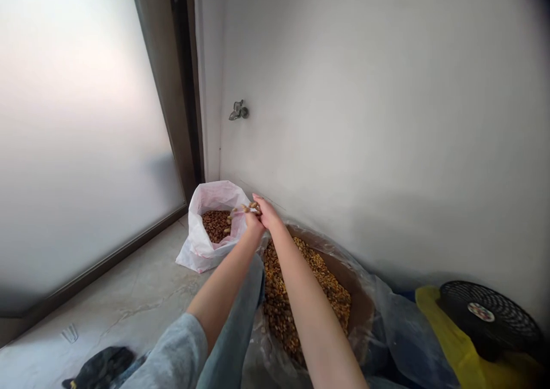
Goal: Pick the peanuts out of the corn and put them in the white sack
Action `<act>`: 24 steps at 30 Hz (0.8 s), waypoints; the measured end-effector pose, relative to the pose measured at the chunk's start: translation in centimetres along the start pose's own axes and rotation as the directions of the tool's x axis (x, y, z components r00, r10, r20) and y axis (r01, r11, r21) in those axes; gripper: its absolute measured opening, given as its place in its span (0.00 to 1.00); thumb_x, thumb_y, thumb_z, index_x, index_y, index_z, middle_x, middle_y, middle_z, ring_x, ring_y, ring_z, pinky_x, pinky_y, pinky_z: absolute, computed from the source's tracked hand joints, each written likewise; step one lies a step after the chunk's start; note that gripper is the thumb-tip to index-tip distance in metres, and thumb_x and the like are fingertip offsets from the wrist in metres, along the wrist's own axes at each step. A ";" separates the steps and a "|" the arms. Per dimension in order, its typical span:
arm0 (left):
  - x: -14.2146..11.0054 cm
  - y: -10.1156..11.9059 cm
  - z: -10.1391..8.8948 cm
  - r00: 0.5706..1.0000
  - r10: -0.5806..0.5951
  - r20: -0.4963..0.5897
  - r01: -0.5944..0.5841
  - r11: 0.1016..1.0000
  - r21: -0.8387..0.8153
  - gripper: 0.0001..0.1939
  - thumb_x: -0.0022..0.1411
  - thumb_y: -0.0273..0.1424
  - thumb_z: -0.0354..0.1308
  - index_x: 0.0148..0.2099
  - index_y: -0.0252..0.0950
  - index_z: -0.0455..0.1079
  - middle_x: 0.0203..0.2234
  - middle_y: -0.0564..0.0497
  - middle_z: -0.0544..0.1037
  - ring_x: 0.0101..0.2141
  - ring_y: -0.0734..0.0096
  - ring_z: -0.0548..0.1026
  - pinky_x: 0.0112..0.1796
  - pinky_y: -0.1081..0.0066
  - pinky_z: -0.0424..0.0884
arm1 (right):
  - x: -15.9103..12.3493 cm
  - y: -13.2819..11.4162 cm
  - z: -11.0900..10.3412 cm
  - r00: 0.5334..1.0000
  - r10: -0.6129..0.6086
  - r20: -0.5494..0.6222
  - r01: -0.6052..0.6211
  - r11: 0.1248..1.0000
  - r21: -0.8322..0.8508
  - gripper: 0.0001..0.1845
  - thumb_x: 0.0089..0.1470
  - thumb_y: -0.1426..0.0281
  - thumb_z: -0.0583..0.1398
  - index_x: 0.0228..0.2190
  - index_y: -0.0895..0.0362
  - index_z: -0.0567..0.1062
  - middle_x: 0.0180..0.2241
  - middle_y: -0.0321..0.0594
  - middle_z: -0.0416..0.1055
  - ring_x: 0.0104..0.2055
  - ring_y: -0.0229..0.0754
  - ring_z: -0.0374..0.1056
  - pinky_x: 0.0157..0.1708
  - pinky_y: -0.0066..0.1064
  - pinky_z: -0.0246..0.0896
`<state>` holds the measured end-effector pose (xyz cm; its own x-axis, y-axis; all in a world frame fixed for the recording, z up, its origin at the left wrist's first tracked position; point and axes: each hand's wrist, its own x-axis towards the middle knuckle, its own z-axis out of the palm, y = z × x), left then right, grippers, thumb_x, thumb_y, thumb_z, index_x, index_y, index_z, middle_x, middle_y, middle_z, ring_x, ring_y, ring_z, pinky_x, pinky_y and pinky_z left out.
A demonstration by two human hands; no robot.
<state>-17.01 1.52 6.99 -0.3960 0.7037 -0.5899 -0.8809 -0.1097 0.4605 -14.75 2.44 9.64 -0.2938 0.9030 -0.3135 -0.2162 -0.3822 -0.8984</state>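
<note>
My left hand (254,221) and my right hand (267,212) are cupped together, side by side, at the right rim of a white woven sack (200,251). A handful of tan, oblong, nut-sized pieces (251,207) lies in the cupped hands, and some spill leftward over the sack's mouth. Inside the open sack sits a heap of brown pellets (213,224) that look like dry kibble. Below my forearms is a plastic-lined cardboard box (358,297), holding a mix of yellow grains and brown pieces (320,274). My fingers are partly hidden by the pieces and by each other.
A tap (239,110) juts from the white wall (365,91) above the sack. Left stands a frosted door panel (86,120). At right are a black fan grille (490,314) and yellow cloth or plastic (455,343). A black item (103,369) lies on the floor (141,297).
</note>
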 end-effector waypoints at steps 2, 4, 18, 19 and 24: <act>1.9 2.2 -0.7 0.999 0.028 -0.026 -0.027 0.999 0.042 0.23 0.62 0.34 0.29 0.45 0.31 0.64 0.37 0.46 0.73 0.42 0.73 0.68 0.41 0.72 0.63 | 0.5 -0.3 0.3 0.998 0.044 0.055 -0.043 0.999 -0.006 0.14 0.47 0.73 0.53 0.37 0.63 0.70 0.34 0.33 0.72 0.32 0.27 0.64 0.46 0.30 0.53; 3.2 3.7 -2.7 0.997 0.050 -0.062 -0.045 0.996 0.078 0.24 0.62 0.36 0.28 0.49 0.33 0.59 0.42 0.46 0.70 0.45 0.73 0.66 0.42 0.71 0.62 | 0.2 0.0 -0.9 0.991 0.083 0.104 -0.083 0.997 -0.002 0.14 0.48 0.70 0.54 0.38 0.61 0.70 0.36 0.35 0.71 0.33 0.28 0.65 0.47 0.31 0.53; -0.6 -1.0 -3.1 0.967 0.000 0.256 -0.090 0.937 0.338 0.15 0.58 0.32 0.43 0.46 0.36 0.62 0.41 0.47 0.70 0.37 0.73 0.69 0.36 0.71 0.66 | -14.8 16.2 -29.7 0.753 0.367 -0.547 -0.216 0.922 0.323 0.08 0.41 0.68 0.56 0.27 0.57 0.72 0.25 0.36 0.73 0.26 0.37 0.69 0.30 0.30 0.62; -1.7 -2.5 -2.9 0.944 -0.035 0.329 -0.095 0.923 0.372 0.14 0.57 0.33 0.45 0.45 0.36 0.63 0.39 0.48 0.71 0.35 0.73 0.70 0.34 0.71 0.66 | -15.5 16.9 -30.5 0.696 0.362 -0.620 -0.208 0.928 0.309 0.07 0.39 0.68 0.57 0.25 0.57 0.72 0.22 0.34 0.72 0.24 0.36 0.68 0.28 0.29 0.62; -5.7 -10.4 -7.3 0.857 -0.367 0.363 -0.087 0.589 0.803 0.07 0.49 0.33 0.55 0.30 0.34 0.69 0.24 0.50 0.73 0.28 0.68 0.71 0.33 0.67 0.66 | -16.1 19.2 -30.2 0.771 0.005 -0.636 -0.047 0.998 -0.049 0.15 0.32 0.66 0.61 0.28 0.57 0.73 0.24 0.33 0.72 0.28 0.39 0.67 0.31 0.32 0.61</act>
<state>-7.51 -6.49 0.68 0.0780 0.8976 -0.4339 -0.2763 0.4377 0.8556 13.95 -13.56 -11.86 0.3649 0.8194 -0.4421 -0.1564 -0.4141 -0.8967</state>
